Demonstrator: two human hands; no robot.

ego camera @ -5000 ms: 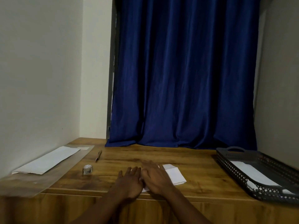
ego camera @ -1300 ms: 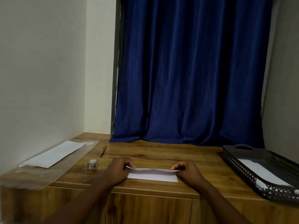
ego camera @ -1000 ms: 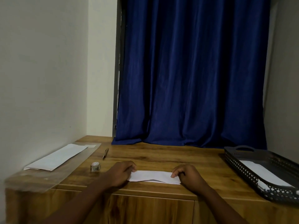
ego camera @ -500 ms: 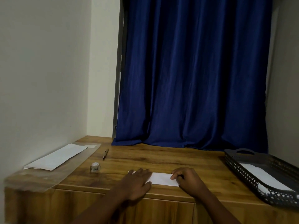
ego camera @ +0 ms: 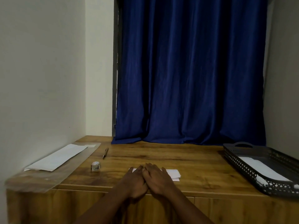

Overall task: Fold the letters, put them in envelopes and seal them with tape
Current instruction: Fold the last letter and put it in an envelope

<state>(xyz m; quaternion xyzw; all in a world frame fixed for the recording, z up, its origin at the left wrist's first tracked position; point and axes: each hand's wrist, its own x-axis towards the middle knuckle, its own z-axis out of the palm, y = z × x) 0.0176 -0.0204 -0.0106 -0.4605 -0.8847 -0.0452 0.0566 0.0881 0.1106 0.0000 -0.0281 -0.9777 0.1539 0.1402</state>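
Head view, big to small, all placed vs wooden desk. Blue curtain hanging behind desk's back edge. Black perforated tray on desk's right end w/ white paper inside. White envelopes on clear sheet at desk's left end. Left hand & right hand side by side, touching, fingers straight, pressing flat on folded letter near desk's front edge, center. Pen toward back left. Small tape roll left of hands.

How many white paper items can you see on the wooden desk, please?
3: a long white envelope at the left, a folded white letter under both hands, and white paper in the black perforated tray; more may lie stacked beneath.
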